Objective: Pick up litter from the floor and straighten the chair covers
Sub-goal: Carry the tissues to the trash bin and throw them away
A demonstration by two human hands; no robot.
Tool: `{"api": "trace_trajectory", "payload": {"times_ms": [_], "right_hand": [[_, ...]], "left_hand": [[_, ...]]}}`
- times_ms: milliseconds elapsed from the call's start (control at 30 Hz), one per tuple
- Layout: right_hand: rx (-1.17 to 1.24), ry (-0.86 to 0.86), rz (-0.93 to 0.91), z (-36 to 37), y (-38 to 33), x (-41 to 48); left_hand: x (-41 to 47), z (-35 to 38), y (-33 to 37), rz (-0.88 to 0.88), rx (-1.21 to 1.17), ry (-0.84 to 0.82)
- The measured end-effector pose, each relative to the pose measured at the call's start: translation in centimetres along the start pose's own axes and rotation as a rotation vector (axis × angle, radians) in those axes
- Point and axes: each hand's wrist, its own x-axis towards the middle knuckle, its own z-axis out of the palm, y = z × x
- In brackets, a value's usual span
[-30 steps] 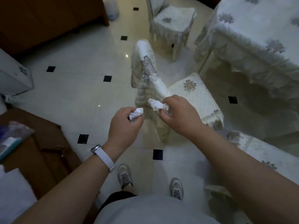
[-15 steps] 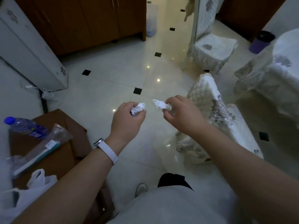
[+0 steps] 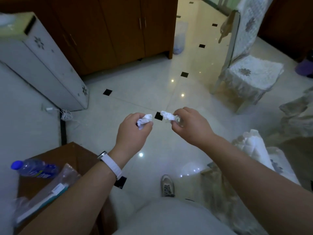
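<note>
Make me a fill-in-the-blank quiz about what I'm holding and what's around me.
The left hand grips a crumpled paper wad that is ___ in colour.
The right hand grips a second wad; between the wads shows a ___ floor tile.
The watch is on the ___ wrist.
The water bottle has a ___ cap.
Missing: white, black, left, blue.

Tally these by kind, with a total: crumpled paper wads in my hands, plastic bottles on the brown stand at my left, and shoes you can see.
Crumpled paper wads: 2 (left-hand wad, right-hand wad)
Plastic bottles: 1 (blue-capped bottle, lying on its side)
Shoes: 1 (grey shoe; the other is hidden)
Total: 4
</note>
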Motion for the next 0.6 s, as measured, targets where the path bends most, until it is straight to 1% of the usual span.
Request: {"api": "trace_trajectory", "payload": {"times_ms": [233,400,600], "right_hand": [[0.006,0.041,-0.027,-1.9,3.4,11.5],[0.021,0.03,0.018,-2.1,5.1,16.6],[-0.013,0.024,0.087,-0.2,7.0,24.3]], "left_hand": [[11.9,1.8,3.3,0.057,0.017,0.032],[17.9,3.1,4.2,0.039,0.012,-0.026],[27.4,4.9,3.4,0.088,0.011,-0.108]]}}
